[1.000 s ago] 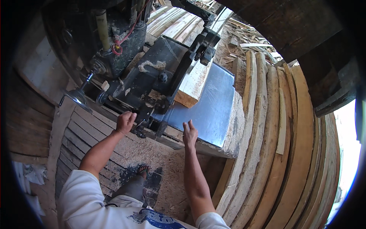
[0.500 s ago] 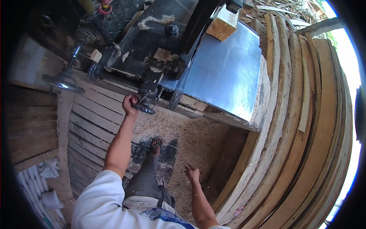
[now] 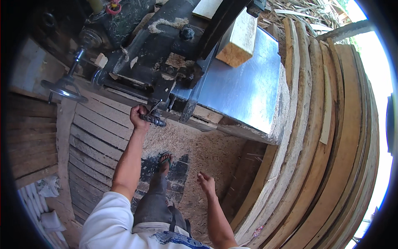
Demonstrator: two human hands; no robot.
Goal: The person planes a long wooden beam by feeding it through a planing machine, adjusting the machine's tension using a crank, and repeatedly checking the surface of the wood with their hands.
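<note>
Dark handle [image 3: 155, 119] at the near edge of the machine [image 3: 150, 46], left hand [image 3: 139, 116] curled round its nine o'clock end
Probably metal, stiff and hard, it seems best taken with a full grip there; the right hand [image 3: 206, 183], toward five o'clock, hangs half curled, fingers loose, seemingly holding nothing; squared timber [image 3: 241, 39] lies on the bench [image 3: 263, 89] toward two o'clock

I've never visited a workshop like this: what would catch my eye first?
Probably the shiny blue-grey metal tabletop right of centre, bearing a squared pale wooden beam. Long brown wooden planks line the right side. Left of centre, the person's left grip holds a dark metal fitting.
</note>
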